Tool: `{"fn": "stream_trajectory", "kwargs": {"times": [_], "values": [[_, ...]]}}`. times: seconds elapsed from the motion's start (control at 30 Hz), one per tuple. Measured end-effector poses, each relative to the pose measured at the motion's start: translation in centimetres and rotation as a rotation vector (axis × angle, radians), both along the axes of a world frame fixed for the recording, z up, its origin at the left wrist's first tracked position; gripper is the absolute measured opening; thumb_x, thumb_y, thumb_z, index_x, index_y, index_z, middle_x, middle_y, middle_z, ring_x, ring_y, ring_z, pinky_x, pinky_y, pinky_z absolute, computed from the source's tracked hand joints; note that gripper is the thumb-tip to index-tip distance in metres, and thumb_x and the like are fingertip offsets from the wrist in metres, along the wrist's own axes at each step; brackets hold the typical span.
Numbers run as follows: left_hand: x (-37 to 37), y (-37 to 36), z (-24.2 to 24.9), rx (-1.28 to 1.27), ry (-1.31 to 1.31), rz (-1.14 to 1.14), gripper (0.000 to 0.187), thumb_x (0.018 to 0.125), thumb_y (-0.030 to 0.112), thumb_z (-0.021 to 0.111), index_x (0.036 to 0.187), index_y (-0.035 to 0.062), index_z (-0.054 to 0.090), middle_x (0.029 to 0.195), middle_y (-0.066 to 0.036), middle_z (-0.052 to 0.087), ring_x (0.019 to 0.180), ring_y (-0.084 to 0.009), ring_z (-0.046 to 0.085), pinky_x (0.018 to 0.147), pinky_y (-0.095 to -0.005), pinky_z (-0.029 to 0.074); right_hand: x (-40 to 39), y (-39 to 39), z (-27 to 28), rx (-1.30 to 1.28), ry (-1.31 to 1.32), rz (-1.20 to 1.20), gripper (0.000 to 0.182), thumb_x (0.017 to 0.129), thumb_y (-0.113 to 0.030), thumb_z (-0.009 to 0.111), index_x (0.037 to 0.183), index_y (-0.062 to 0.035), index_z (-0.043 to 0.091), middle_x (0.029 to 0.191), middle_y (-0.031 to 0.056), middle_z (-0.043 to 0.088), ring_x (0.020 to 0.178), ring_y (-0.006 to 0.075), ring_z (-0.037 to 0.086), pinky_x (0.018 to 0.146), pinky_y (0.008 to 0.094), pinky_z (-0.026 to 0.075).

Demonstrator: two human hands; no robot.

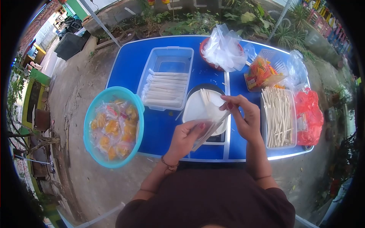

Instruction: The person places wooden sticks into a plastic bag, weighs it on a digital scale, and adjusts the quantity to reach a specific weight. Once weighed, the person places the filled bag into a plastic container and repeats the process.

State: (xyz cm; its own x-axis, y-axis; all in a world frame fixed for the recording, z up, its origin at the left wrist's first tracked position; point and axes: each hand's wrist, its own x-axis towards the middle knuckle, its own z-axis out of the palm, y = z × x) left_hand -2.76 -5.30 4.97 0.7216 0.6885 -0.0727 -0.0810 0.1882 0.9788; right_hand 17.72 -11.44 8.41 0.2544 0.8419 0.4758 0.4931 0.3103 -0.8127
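My left hand (187, 137) is closed around the lower part of a narrow clear plastic sleeve (215, 128), thumb on top. At the sleeve's upper end, the fingertips of my right hand (245, 118) pinch together. Pale sticks seem to be inside the sleeve, though its contents are blurred. Under my hands is a white tray (192, 110) on a dark round-edged base, partly hidden. A few loose wooden sticks (205, 95) lie on that tray.
A clear bin (189, 60) holds wrapped stick bundles. Left is a turquoise basin (86, 129) of bagged orange food. Right are a box of loose sticks (278, 117), a red plastic bag (310, 117) and a tub of orange packets (262, 72). Behind, a red bowl (203, 47) holds plastic bags.
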Motion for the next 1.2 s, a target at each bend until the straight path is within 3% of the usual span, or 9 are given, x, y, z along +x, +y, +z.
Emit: {"fn": "stream_trajectory", "kwargs": {"times": [0.1, 0.3, 0.4, 0.5, 0.6, 0.7, 0.97, 1.07, 1.2], "values": [[0.1, -0.1, -0.2, -0.017, -0.015, 0.013, 0.031, 0.102, 0.021, 0.054, 0.118, -0.0032, 0.066, 0.099, -0.009, 0.071, 0.089, -0.0106, 0.066, 0.079, -0.0236, 0.053, -1.4, -0.1, 0.2, -0.021, 0.290, -0.040, 0.025, 0.092, 0.004, 0.059, 0.116, 0.0008, 0.064, 0.083, 0.0081, 0.073, 0.080, 0.0102, 0.066, 0.071, 0.0261, 0.048], [0.1, -0.1, -0.3, -0.121, -0.065, 0.021, 0.034, 0.102, 0.021, 0.053, 0.119, -0.0066, 0.062, 0.102, -0.011, 0.070, 0.091, -0.0130, 0.067, 0.080, -0.0255, 0.055, -0.1, -0.5, -0.6, -0.019, -0.097, 0.126, 0.021, 0.091, -0.009, 0.062, 0.109, -0.0006, 0.069, 0.097, 0.0104, 0.070, 0.088, 0.0199, 0.060, 0.081, 0.0328, 0.045], [0.2, -0.1, -0.3, -0.164, -0.072, 0.036, 0.034, 0.102, 0.021, 0.053, 0.119, -0.0075, 0.062, 0.102, -0.011, 0.070, 0.091, -0.0133, 0.067, 0.080, -0.0256, 0.055, -0.2, -0.9, -0.8, -0.066, -0.126, 0.167, 0.023, 0.088, -0.017, 0.066, 0.106, -0.0037, 0.073, 0.107, 0.0093, 0.065, 0.094, 0.0250, 0.052, 0.086, 0.0364, 0.041], [0.2, -0.1, -0.3, -0.170, -0.061, 0.042, 0.035, 0.102, 0.022, 0.053, 0.118, -0.0074, 0.062, 0.102, -0.011, 0.070, 0.091, -0.0130, 0.067, 0.079, -0.0252, 0.055, -0.6, -1.0, 0.1, -0.082, -0.167, 0.128, 0.025, 0.080, -0.017, 0.074, 0.103, -0.0056, 0.073, 0.110, 0.0075, 0.060, 0.095, 0.0247, 0.049, 0.086, 0.0364, 0.040], [0.2, -0.1, -0.6, -0.158, -0.063, 0.052, 0.035, 0.102, 0.022, 0.053, 0.118, -0.0070, 0.063, 0.101, -0.011, 0.070, 0.090, -0.0125, 0.067, 0.079, -0.0248, 0.054, -1.3, -1.0, -1.2, 0.019, -0.058, -0.065, 0.027, 0.073, -0.016, 0.079, 0.098, -0.0073, 0.073, 0.111, 0.0070, 0.060, 0.093, 0.0248, 0.048, 0.084, 0.0354, 0.040], [0.1, -0.1, -0.5, -0.144, -0.053, 0.067, 0.035, 0.102, 0.023, 0.053, 0.119, -0.0061, 0.063, 0.101, -0.010, 0.070, 0.090, -0.0120, 0.066, 0.079, -0.0247, 0.054, -0.8, -1.1, -1.9, -0.008, -0.254, 0.012, 0.026, 0.069, -0.017, 0.082, 0.092, -0.0088, 0.072, 0.112, 0.0073, 0.060, 0.092, 0.0247, 0.048, 0.082, 0.0348, 0.040], [-0.1, -0.1, -0.9, -0.182, -0.067, 0.055, 0.035, 0.102, 0.023, 0.053, 0.122, -0.0048, 0.062, 0.103, -0.010, 0.069, 0.093, -0.0133, 0.067, 0.083, -0.0250, 0.053, -1.2, -1.1, -1.2, -0.084, -0.217, 0.078, 0.015, 0.073, -0.014, 0.080, 0.084, -0.0090, 0.070, 0.119, 0.0082, 0.058, 0.100, 0.0256, 0.045, 0.080, 0.0356, 0.039], [-0.1, 0.0, -0.7, -0.148, -0.061, 0.012, 0.035, 0.103, 0.020, 0.050, 0.122, -0.0079, 0.059, 0.109, -0.014, 0.068, 0.098, -0.0200, 0.068, 0.089, -0.0325, 0.056, -0.7, -1.1, -0.8, -0.108, -0.235, 0.104, 0.015, 0.074, -0.013, 0.080, 0.082, -0.0078, 0.068, 0.121, 0.0085, 0.057, 0.101, 0.0261, 0.045, 0.081, 0.0357, 0.040], [-0.2, -0.2, -0.5, -0.071, -0.007, 0.020, 0.032, 0.101, 0.019, 0.055, 0.120, -0.0049, 0.063, 0.104, -0.012, 0.070, 0.091, -0.0159, 0.068, 0.081, -0.0278, 0.055, -0.8, -1.0, -0.8, -0.106, -0.253, 0.174, 0.013, 0.076, -0.009, 0.077, 0.084, -0.0076, 0.068, 0.123, 0.0081, 0.057, 0.101, 0.0266, 0.046, 0.080, 0.0353, 0.043]]}}
